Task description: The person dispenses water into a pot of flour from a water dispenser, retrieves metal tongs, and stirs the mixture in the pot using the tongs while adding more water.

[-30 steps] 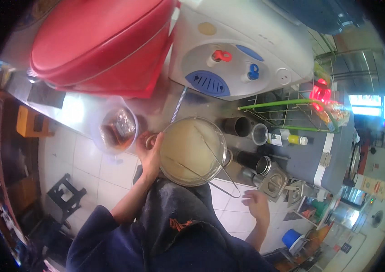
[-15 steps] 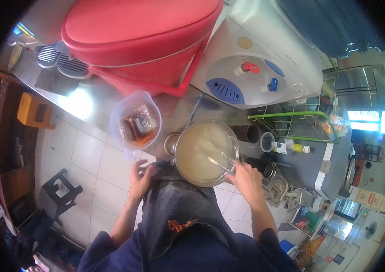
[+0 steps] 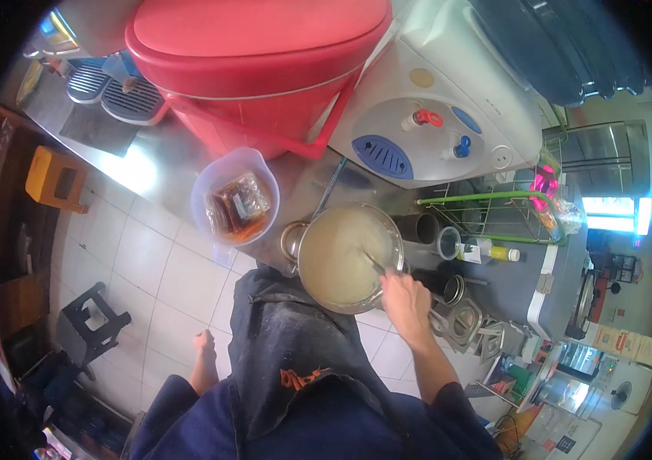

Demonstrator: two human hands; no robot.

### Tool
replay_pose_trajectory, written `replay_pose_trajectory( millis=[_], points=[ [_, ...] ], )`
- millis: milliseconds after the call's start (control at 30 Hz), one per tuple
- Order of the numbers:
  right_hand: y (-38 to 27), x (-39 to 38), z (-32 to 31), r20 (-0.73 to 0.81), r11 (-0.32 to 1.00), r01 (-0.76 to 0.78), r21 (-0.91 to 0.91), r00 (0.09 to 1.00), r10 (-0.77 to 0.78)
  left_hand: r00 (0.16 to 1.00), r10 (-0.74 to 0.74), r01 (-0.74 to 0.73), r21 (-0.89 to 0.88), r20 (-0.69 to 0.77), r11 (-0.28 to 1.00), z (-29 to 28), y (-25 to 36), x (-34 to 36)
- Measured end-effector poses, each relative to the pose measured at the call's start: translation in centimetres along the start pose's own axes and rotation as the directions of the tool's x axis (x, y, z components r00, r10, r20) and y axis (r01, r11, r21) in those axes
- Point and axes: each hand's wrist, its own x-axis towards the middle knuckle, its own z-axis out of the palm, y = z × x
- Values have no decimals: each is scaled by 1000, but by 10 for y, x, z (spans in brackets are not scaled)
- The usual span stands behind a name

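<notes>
Steel pot (image 3: 345, 257) of pale liquid sits just ahead of you; your right hand (image 3: 405, 299) at its near-right rim grips a utensil (image 3: 374, 264) angled inward. Your left hand (image 3: 205, 343) hangs loosely open, well left of the pot.

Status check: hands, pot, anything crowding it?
Right hand gripping a utensil in the pot. Left hand hanging free, off the counter. Plastic jug beside the pot, apart.

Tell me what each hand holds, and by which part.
The right hand grips the upper end of a utensil standing in the pot. The left hand holds nothing.
</notes>
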Motion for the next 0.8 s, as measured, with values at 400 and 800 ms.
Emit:
replay_pose_trajectory(
  millis=[400,800],
  points=[
    [-9,-6,5,-56,995,95,-5,994,-96,966,251,-249,-45,52,967,72,63,20],
    [-30,34,-77,-244,722,349,-598,779,-578,963,218,-208,-75,162,975,71,54,61]
  ],
)
